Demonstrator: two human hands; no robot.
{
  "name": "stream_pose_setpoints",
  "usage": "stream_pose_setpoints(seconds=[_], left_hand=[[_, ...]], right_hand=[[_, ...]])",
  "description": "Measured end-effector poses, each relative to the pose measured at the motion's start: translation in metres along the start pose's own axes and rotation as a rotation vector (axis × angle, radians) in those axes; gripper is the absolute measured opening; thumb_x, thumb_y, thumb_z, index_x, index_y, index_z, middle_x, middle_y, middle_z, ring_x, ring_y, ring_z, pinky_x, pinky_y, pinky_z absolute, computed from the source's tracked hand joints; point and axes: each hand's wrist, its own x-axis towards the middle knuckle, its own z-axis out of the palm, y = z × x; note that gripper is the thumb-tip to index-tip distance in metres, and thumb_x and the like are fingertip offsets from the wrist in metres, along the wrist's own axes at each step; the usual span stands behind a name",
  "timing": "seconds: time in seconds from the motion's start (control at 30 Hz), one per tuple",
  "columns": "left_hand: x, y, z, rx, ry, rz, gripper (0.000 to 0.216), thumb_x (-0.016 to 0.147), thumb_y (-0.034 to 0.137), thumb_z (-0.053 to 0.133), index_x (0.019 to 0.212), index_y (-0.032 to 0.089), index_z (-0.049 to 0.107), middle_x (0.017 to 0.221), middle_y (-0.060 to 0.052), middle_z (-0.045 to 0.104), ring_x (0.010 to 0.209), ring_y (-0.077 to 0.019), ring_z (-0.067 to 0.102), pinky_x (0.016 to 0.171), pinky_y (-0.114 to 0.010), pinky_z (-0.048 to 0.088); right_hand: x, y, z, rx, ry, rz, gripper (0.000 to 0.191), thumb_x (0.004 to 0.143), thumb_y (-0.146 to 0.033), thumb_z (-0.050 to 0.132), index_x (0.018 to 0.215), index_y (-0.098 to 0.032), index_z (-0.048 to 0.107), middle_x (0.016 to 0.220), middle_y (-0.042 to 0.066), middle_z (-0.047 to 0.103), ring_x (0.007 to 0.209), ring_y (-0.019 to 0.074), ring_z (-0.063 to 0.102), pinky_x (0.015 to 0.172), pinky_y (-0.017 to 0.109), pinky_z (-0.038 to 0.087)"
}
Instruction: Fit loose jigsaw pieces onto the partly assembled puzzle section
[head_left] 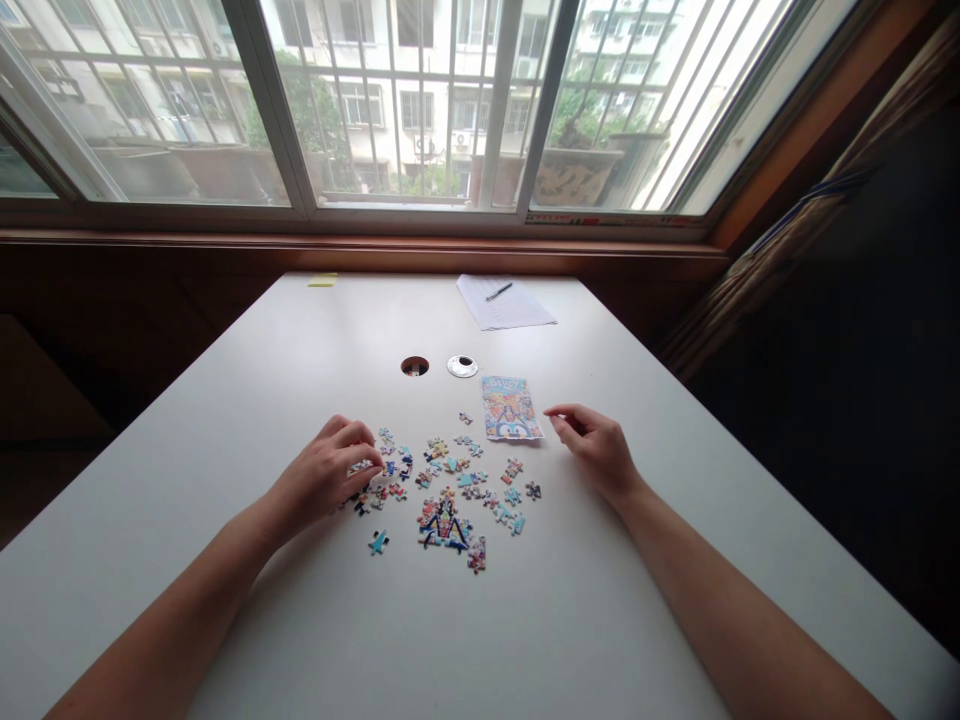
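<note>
Much open bench [187, 480] lies left of the left hand [334, 458], out to a slanting edge. That hand's thumb and fingers nearly meet over loose puzzle pieces [406, 466]; I cannot tell if it grips one. Between the hands sits a joined section [444, 528]. A picture card [511, 408] ends just beside the right hand [596, 447], loosely curled, holding nothing visible; room continues to the right edge.

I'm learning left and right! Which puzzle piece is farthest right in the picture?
The mostly dark puzzle piece, lower in the view than the picture sheet. All others lie farther left, even its light-blue neighbour.
</note>
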Motion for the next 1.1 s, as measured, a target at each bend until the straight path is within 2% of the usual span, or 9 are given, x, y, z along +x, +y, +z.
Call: stream_pose_setpoints(seconds=[0.27, 1.1], left_hand=[[0.0002, 0.0009, -0.0001, 0.003, 0.014, 0.007, 0.014, 0.097, 0.028, 0.061, 0.092, 0.023, 0.073, 0.1, -0.007, 0.062, 0.098, -0.0228, 0.051, 0.085, -0.036, 0.048], [0.0017, 0.0045, 0.0, -0.002, 0.01, 0.032, 0.011, 0.098, 0.025, 0.061, 0.092, 0.022, 0.071, 0.1, -0.006, 0.061, 0.099, -0.0225, 0.048, 0.086, -0.035, 0.046]], right_hand=[[0.0007, 0.0007, 0.0003, -0.005, 0.006, -0.013, 0.029, 0.09, -0.041, 0.059, 0.095, -0.018, 0.077, 0.06, -0.001, 0.051, 0.055, 0.0144, 0.043, 0.054, 0.027, 0.036], [-0.0002, -0.0013, -0.0006, -0.001, -0.003, -0.01, 0.025, 0.09, -0.036, 0.06, 0.095, -0.018, 0.077, 0.06, -0.003, 0.047, 0.056, 0.0134, 0.041, 0.055, 0.027, 0.034]])
